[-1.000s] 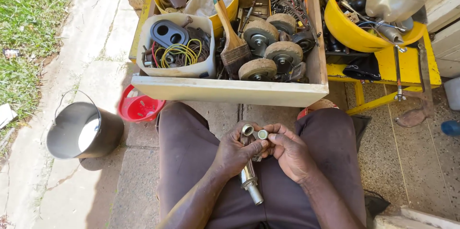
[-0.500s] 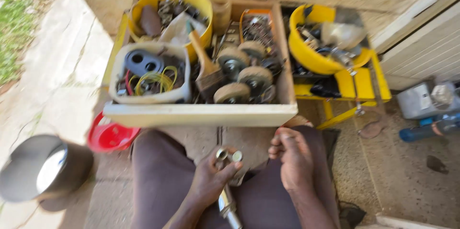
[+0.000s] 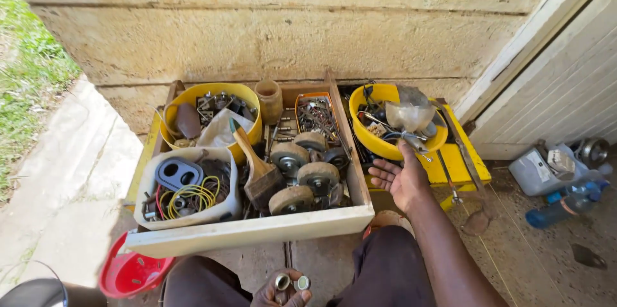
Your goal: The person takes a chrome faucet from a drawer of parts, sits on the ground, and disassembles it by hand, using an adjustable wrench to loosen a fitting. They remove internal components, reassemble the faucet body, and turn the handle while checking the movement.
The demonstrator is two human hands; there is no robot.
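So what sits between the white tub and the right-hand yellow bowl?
In the head view, a brush and caster wheels, then the crate's wooden side wall, lie between the white tub and the yellow bowl.

- The right hand (image 3: 402,178) reaches out open, palm up, fingers spread, at the near rim of the right yellow bowl (image 3: 376,143) of metal parts.
- The left hand (image 3: 283,289) sits low between the knees, gripping what looks like a metal fitting (image 3: 290,281) with two round ends.
- A wooden crate (image 3: 257,230) holds caster wheels (image 3: 302,175), a brush (image 3: 254,169), a white tub (image 3: 193,214) and another yellow bowl (image 3: 212,91).
- A red bowl (image 3: 125,275) lies beside the crate.
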